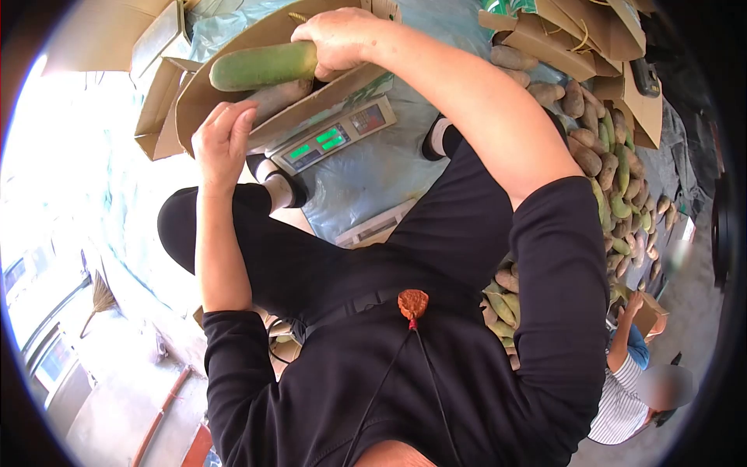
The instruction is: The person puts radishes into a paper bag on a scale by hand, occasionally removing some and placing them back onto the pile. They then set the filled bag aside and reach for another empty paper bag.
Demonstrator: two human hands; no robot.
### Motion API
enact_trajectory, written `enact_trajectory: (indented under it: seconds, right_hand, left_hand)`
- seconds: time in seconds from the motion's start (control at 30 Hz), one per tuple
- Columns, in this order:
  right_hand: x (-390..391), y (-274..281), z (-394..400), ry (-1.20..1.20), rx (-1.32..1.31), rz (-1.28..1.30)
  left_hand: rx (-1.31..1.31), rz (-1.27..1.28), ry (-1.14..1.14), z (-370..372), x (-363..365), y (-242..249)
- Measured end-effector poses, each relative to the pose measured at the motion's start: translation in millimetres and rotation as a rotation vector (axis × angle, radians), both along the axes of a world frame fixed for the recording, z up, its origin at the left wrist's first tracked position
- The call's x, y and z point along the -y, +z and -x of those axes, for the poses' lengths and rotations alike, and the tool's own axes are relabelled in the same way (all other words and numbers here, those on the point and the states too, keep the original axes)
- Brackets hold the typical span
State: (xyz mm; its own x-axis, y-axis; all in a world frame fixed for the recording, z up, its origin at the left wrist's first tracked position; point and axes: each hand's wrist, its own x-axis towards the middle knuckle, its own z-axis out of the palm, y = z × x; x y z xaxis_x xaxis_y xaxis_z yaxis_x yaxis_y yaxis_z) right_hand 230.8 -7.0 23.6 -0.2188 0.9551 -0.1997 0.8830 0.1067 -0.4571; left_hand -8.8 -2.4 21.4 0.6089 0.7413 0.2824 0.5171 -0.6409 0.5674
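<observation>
Near the top of the frame, the right hand (342, 39) grips one end of a long green radish (261, 66) inside a cardboard box (226, 47) (on a scale (331, 136)). The left hand (224, 140) rests open on the box rim. The radish looks heavy, firm and smooth; best held around its middle.

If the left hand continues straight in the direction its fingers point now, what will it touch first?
Probably the cardboard box: the left hand has its fingertips at the box's edge, just below the green radish held by the right hand. Depth is uncertain.
</observation>
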Motion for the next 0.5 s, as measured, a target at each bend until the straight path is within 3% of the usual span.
enact_trajectory:
  seconds: [0.17, 0.23, 0.33, 0.43, 0.5]
  right_hand:
    - [13, 32, -23, -0.053, 0.01, 0.002]
    - [7, 12, -50, -0.054, -0.041, -0.187]
    - [37, 39, -94, -0.137, -0.094, -0.018]
    - [85, 23, -144, -0.341, -0.202, -0.202]
    - [118, -18, -179, -0.56, -0.592, -0.091]
  left_hand:
    - [0.01, 0.033, 0.022, 3, 0, -1]
    - [-0.006, 0.041, 0.039, 5, 0, -1]
    - [-0.026, 0.059, 0.037, 8, 1, 2]
    - [0.02, 0.083, 0.036, 7, 1, -2]
    - [0.053, 0.079, 0.019, 6, 4, -1]
